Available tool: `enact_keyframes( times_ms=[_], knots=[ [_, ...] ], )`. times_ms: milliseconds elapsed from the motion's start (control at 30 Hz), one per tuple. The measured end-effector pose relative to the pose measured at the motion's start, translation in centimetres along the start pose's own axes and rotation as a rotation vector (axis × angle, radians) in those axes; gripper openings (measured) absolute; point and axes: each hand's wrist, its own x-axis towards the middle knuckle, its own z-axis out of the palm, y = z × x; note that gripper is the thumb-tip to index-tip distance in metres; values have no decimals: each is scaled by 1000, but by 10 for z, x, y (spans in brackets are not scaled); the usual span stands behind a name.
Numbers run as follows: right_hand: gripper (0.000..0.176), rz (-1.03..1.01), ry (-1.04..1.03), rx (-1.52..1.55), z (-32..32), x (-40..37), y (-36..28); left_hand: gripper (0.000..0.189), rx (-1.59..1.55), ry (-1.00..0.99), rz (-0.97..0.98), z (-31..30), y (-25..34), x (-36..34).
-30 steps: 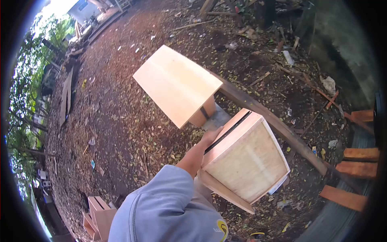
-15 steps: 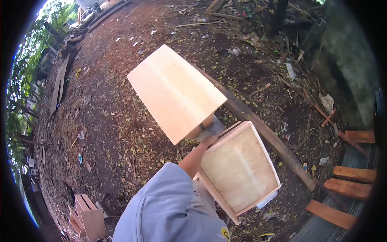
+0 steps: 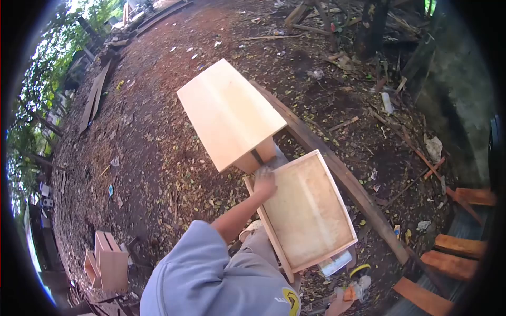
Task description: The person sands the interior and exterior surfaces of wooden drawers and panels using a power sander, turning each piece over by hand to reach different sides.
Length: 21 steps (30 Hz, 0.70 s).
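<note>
- Outdoors, we are holding a shallow wooden tray [image 3: 308, 210] by one corner, our left hand [image 3: 264, 181] reaching out from a grey-blue sleeve [image 3: 200, 274].
- Its grip is clamping the tray's rim, fingers wrapped over the corner nearest a pale wooden cabinet [image 3: 229, 116]; our right hand is not showing in frame.
- The tray is hanging with its open face toward us above the leaf-strewn ground [image 3: 158, 158], just beside the cabinet; whether the two are touching, we cannot tell.
- A long plank [image 3: 377, 224] is lying across the dirt behind both, and small crates [image 3: 108, 260] are sitting well apart at lower left.
- By our reading, the handling is partway along: the tray is lifted and in hand, and it is resting on nothing yet.
</note>
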Motion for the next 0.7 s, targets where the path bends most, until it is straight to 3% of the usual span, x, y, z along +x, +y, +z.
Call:
enact_keyframes(
  times_ms=[33,67,167,200,267,300,333,433,467,500,533,567,700],
  knots=[
    [50,96,-81,-55,-4,21,8,78,142,262,49,3,-9,-29],
    [53,191,-148,-105,0,37,16,76,125,310,-75,-6,-7,-61],
    [64,-272,-278,-162,2,72,39,67,-142,355,-527,-25,29,-147],
    [63,-310,-286,-208,5,74,30,64,-268,351,-692,-24,39,-168],
    [61,-375,-297,-316,11,74,9,55,-714,10,-859,26,39,-190],
    [54,-302,-440,-433,10,81,-3,52,-936,-185,-928,54,44,-203],
    [47,-363,-378,-313,17,86,14,45,-767,-159,-764,67,53,-211],
    [65,-443,-475,-479,24,92,13,21,-234,-338,-78,119,45,-229],
    [67,-359,-566,-465,26,78,-18,21,-196,-412,-31,120,44,-224],
    [63,-518,-518,-590,28,79,-8,25,-502,-458,-387,91,61,-221],
    [62,-504,-546,-666,26,74,-8,30,-789,-379,-765,59,78,-219],
    [60,-505,-578,-717,32,71,-10,35,-616,-191,-512,37,88,-223],
    [57,-616,-788,-803,38,55,5,34,-764,-352,-582,53,75,-216]
  ],
)
